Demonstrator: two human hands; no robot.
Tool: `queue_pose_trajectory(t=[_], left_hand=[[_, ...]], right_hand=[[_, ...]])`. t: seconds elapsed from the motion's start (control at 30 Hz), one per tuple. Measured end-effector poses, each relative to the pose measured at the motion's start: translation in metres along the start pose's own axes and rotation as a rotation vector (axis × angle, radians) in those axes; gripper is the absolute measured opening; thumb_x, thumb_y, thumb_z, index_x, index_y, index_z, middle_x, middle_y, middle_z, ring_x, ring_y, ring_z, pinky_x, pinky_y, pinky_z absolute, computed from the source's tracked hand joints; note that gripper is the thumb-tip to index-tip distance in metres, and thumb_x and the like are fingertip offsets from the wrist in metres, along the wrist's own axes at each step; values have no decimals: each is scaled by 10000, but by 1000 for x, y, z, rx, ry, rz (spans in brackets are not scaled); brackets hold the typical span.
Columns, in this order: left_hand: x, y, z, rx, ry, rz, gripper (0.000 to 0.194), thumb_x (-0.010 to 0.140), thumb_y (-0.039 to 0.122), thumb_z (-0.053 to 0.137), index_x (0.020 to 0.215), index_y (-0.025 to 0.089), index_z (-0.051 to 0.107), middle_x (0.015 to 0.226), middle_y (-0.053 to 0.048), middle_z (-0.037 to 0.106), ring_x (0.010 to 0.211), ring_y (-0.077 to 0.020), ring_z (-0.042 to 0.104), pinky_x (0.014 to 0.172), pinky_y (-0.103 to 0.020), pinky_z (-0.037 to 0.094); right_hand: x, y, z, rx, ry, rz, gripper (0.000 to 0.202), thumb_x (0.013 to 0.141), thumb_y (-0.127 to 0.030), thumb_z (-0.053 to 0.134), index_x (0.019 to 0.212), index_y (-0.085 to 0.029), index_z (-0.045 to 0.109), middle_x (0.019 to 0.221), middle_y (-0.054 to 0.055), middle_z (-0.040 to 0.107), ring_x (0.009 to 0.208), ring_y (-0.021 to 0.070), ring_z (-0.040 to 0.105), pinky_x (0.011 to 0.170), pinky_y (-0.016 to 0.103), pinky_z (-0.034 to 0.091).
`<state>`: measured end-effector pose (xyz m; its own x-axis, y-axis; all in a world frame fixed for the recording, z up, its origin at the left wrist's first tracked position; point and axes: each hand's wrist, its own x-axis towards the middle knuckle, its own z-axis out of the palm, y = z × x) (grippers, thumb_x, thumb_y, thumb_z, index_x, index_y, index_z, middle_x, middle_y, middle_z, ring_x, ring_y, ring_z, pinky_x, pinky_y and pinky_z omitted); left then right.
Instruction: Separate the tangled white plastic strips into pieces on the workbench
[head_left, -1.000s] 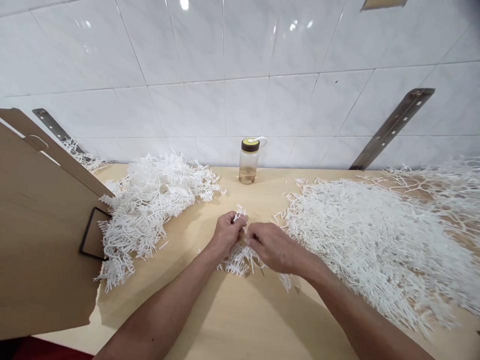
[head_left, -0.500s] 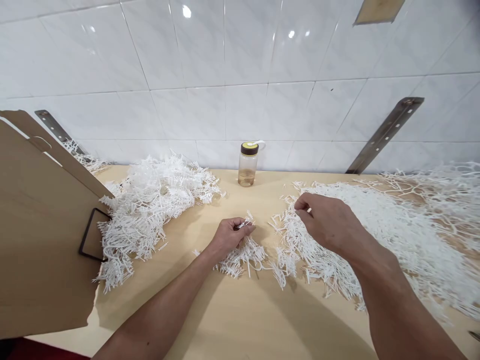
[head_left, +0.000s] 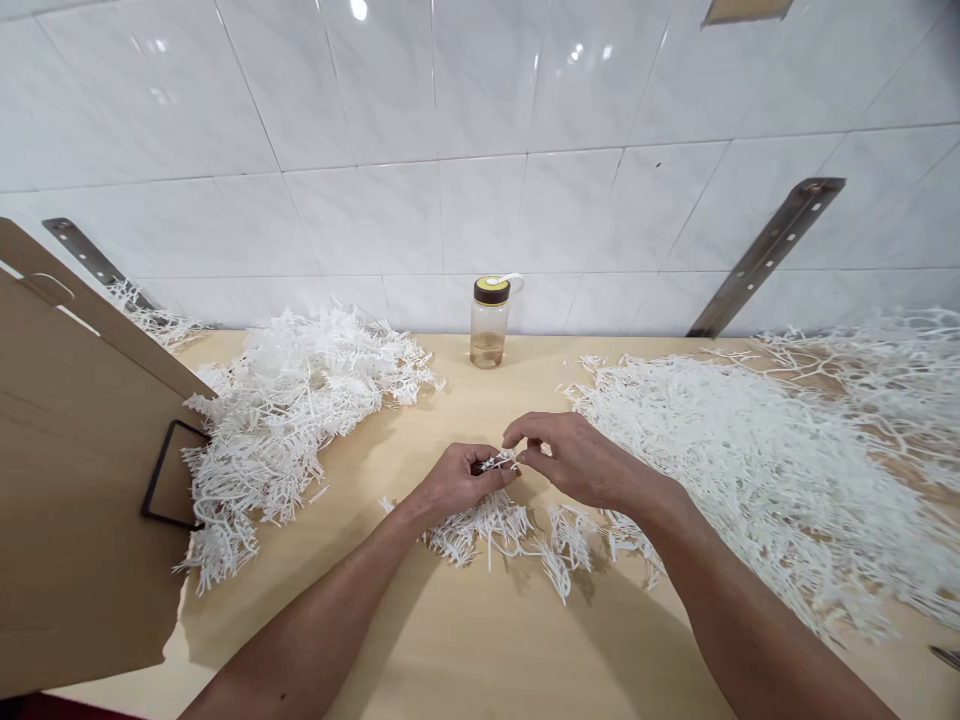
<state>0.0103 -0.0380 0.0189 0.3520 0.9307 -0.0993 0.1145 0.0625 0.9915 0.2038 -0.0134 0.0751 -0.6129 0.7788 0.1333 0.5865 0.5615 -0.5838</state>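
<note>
My left hand (head_left: 469,478) is closed around a few small white branched plastic sprigs (head_left: 496,462), thumb on the near side. My right hand (head_left: 566,455) meets it from the right, thumb and forefinger curled in a pinch at the ends of those sprigs. How firmly the right fingertips grip them is hard to see. Under the hands lies a small heap of white sprigs (head_left: 480,530) on the light wood table (head_left: 480,650). Just right of it sits a looser clump (head_left: 566,545).
At the left a large white pile (head_left: 300,400) rests against a cardboard box (head_left: 82,480) with a black wire handle (head_left: 154,480). A wide spread of white pieces (head_left: 750,470) covers the right side. A bottle (head_left: 489,325) stands near the tiled wall (head_left: 480,210), between two metal brackets (head_left: 765,260).
My right hand has moved left from the edge of the right-hand pile to the sprigs in my left hand. The left hand keeps its hold, and the view has shifted slightly.
</note>
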Motion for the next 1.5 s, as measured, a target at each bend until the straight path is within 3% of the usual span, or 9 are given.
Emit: queue_pose_trajectory(t=[0.1, 0.27, 0.33, 0.47, 0.73, 1.0, 1.13, 1.33, 1.5], left_hand=[[0, 2, -3, -68, -35, -18, 387, 707, 499, 760, 784, 136, 653, 537, 53, 432, 455, -63, 361, 444, -218, 248], [4, 0, -7, -235, 10, -53, 459, 659, 483, 806, 913, 139, 639, 715, -26, 649, 428, -45, 419, 402, -199, 248], [5, -1, -9, -277, 56, -56, 461, 666, 493, 799, 913, 144, 627, 765, -41, 673, 424, -39, 423, 388, -191, 227], [7, -2, -11, -298, 108, -61, 415, 672, 492, 793, 800, 138, 616, 670, -2, 610, 416, -31, 380, 373, -190, 190], [6, 1, -8, -329, 136, -82, 399, 659, 483, 800, 761, 142, 620, 574, 48, 466, 427, -30, 329, 404, -200, 170], [5, 2, -11, -434, 138, -126, 366, 623, 401, 827, 778, 151, 610, 575, 52, 464, 425, -26, 299, 421, -212, 134], [5, 2, -11, -402, 133, -161, 369, 603, 399, 835, 667, 131, 590, 564, 48, 443, 430, -17, 265, 430, -221, 117], [5, 4, -9, -377, 185, -174, 391, 613, 441, 826, 666, 131, 594, 547, 46, 445, 412, -17, 259, 411, -217, 113], [6, 2, -4, -361, 205, -164, 417, 617, 474, 818, 650, 158, 547, 492, 64, 412, 388, -38, 302, 390, -205, 194]], right_hand=[[1, -2, -2, 0, -9, 41, 188, 861, -148, 522, 823, -214, 694, 828, 19, 711, 735, 158, 617, 683, 296, 456], [2, -6, -5, 32, 19, 77, 178, 878, -188, 529, 803, -200, 690, 806, 27, 709, 713, 157, 605, 660, 293, 443], [2, -6, -6, 36, 31, 105, 176, 883, -211, 531, 803, -198, 687, 807, 28, 708, 710, 158, 603, 658, 297, 443], [1, -7, -6, 61, 32, 149, 179, 888, -247, 536, 789, -191, 674, 778, 25, 697, 667, 148, 591, 618, 291, 438], [1, -7, -1, 201, 14, 167, 197, 882, -335, 550, 822, -193, 672, 774, 26, 684, 604, 127, 568, 566, 271, 443], [5, -5, 4, 95, 115, 178, 201, 891, -310, 515, 774, -195, 631, 728, 17, 657, 632, 141, 531, 571, 270, 389], [5, -5, 6, 100, 108, 183, 198, 890, -306, 516, 768, -195, 626, 719, 13, 650, 626, 141, 521, 563, 269, 379], [5, -6, 11, 95, 116, 170, 183, 892, -272, 508, 767, -195, 618, 723, 13, 642, 629, 138, 514, 575, 269, 368], [2, -17, 15, 68, 35, 119, 191, 896, -232, 488, 732, -192, 577, 662, 2, 582, 597, 133, 464, 556, 265, 338]])
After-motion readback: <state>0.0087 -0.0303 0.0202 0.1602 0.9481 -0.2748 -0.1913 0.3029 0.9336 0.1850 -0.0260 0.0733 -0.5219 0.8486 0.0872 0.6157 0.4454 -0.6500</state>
